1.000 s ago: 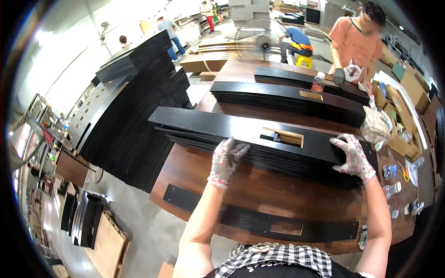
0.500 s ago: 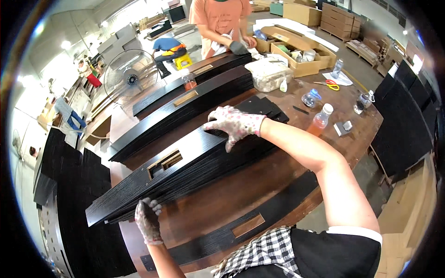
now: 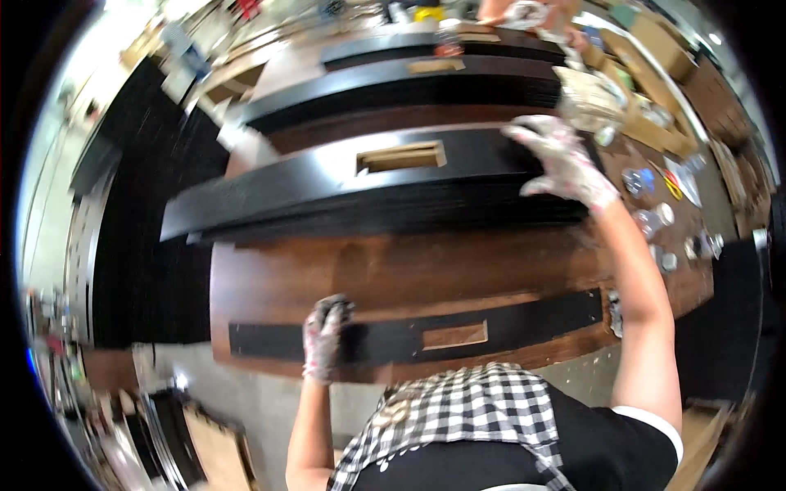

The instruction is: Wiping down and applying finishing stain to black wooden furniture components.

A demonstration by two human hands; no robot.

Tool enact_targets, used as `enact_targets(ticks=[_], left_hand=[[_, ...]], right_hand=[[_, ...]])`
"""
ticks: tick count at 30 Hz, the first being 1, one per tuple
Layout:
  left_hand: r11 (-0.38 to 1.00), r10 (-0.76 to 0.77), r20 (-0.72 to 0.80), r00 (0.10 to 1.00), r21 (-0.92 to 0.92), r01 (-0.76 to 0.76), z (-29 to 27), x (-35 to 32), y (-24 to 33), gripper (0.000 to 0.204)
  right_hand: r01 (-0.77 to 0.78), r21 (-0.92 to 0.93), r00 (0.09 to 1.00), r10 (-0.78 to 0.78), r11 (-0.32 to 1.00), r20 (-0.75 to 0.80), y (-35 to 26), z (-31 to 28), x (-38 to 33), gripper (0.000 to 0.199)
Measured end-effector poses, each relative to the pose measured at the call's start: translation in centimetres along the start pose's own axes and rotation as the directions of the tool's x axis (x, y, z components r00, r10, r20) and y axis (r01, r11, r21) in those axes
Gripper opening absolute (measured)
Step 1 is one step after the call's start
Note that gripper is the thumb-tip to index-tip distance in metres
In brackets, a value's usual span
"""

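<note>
My left hand [image 3: 324, 334], in a speckled work glove, rests on the left part of a thin black strip [image 3: 532, 315] with a rectangular cut-out, which lies flat along the near edge of the brown table [image 3: 344, 274]. My right hand [image 3: 561, 159], gloved too, lies with spread fingers on the right end of a stack of long black panels [image 3: 270, 192]; the top panel has a rectangular cut-out. Whether the left hand grips the strip or only presses on it is unclear.
Two more stacks of black panels [image 3: 426, 78] lie farther back on the table. Small bottles and bits [image 3: 655, 221] sit at the table's right end, cardboard boxes [image 3: 655, 90] beyond. Black boards [image 3: 139, 270] stand on the left. Another person's gloved hands [image 3: 524, 12] are at the far edge.
My left hand has left the end of the panel stack and come down onto the thin strip at the near edge. My right hand stays on the stack. The view has swung.
</note>
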State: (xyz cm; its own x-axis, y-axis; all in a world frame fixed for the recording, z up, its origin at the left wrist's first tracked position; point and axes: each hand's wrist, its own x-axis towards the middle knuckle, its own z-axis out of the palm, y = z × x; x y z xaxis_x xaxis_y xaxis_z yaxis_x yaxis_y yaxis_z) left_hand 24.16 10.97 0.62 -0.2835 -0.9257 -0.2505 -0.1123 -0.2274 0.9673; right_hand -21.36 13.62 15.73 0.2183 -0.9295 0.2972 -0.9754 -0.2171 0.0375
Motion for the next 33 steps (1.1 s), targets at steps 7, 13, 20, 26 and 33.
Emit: enact_targets(ticks=[7, 13, 20, 26, 33], left_hand=[[0.513, 0.338, 0.488, 0.805, 0.622, -0.592, 4.8, -5.5, -1.6, 0.054], [0.339, 0.179, 0.591, 0.787, 0.713, -0.613, 7.0, -6.3, -3.5, 0.071], [0.250, 0.176, 0.240, 0.955, 0.927, -0.279, -3.1, -4.9, -5.8, 0.085], [0.179, 0.248, -0.206, 0.947, 0.970, 0.164, -17.2, 2.2, -6.5, 0.063], [0.199, 0.497, 0.265, 0.827, 0.892, -0.406, -8.3, 3.0, -4.0, 0.069]], right_hand=[[-0.087, 0.417, 0.986, 0.018, 0.905, 0.166, -13.5, 5.4, -9.4, 0.073], [-0.293, 0.193, 0.825, 0.145, 0.937, 0.546, -21.3, 9.8, -15.9, 0.113], [-0.208, 0.223, 0.911, 0.106, 0.952, 0.398, -21.4, 12.1, -17.4, 0.097], [-0.213, 0.172, 0.929, 0.145, 0.962, 0.341, -20.5, 11.5, -17.4, 0.093], [-0.235, 0.172, 0.930, 0.170, 0.957, 0.326, -20.7, 12.6, -17.1, 0.086]])
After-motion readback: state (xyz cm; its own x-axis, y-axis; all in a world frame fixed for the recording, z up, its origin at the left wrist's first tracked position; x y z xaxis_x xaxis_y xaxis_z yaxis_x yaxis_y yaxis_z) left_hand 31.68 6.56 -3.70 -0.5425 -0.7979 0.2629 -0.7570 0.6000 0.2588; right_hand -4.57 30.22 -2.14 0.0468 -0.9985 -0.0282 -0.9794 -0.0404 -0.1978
